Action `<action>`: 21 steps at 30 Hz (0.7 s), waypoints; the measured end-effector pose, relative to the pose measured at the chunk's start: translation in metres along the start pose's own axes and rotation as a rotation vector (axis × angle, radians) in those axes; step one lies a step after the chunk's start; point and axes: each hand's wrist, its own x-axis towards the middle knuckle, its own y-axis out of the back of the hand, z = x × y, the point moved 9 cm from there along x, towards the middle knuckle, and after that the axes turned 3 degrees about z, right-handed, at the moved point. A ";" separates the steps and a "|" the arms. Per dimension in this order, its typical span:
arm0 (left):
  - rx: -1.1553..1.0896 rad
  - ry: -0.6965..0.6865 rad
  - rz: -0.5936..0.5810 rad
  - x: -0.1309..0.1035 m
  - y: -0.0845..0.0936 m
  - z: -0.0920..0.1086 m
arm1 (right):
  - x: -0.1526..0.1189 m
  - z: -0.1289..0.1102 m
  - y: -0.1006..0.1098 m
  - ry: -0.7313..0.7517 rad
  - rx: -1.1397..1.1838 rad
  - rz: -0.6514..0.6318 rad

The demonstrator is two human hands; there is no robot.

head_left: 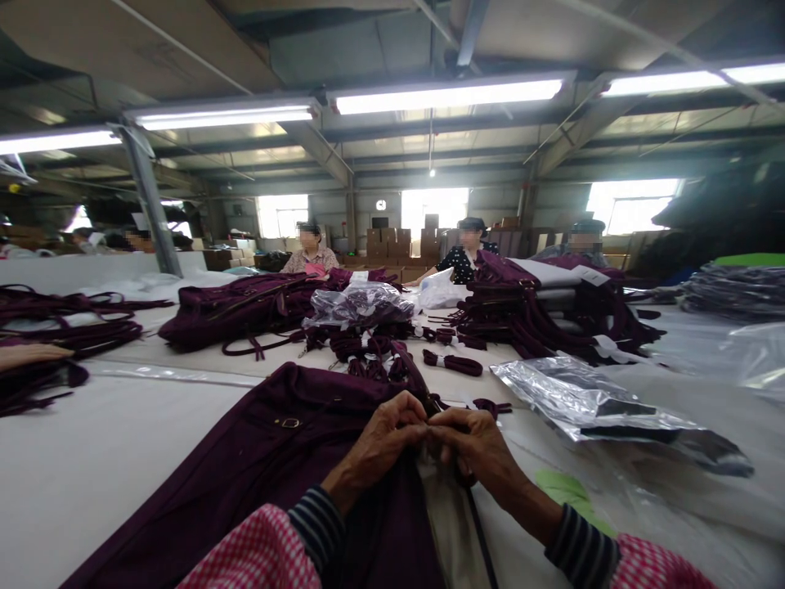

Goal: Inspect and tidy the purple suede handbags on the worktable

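Observation:
A dark purple bag [270, 458] with a small metal buckle [290, 423] lies in front of me on the pale table. Its right side gapes, showing a beige lining [450, 515]. My left hand [389, 429] and my right hand [469, 438] meet above the bag's upper right edge, both closed in a pinch with fingertips nearly touching. Whatever is between the fingers is too small and covered to make out. Just beyond them a purple strap [414, 372] runs up from the bag. A dark narrow band [482, 536] hangs below my right hand.
Bundled purple straps [454, 362] and clear plastic bags [359, 303] lie ahead. Stacked purple bags [509, 307] stand behind a silver foil sheet [613, 409] on the right. Another person's hand [33, 354] rests on purple pieces at left. Several people sit across the table.

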 end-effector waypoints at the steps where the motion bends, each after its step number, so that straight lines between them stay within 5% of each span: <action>1: 0.006 0.001 0.005 0.000 0.000 0.000 | 0.000 0.001 0.000 -0.012 0.014 -0.008; 14: 0.103 0.000 0.009 0.002 0.003 -0.010 | 0.000 -0.006 -0.002 0.025 -0.010 -0.003; 21: 0.381 0.022 0.088 -0.001 0.006 0.000 | -0.004 -0.014 0.003 0.174 -0.242 0.090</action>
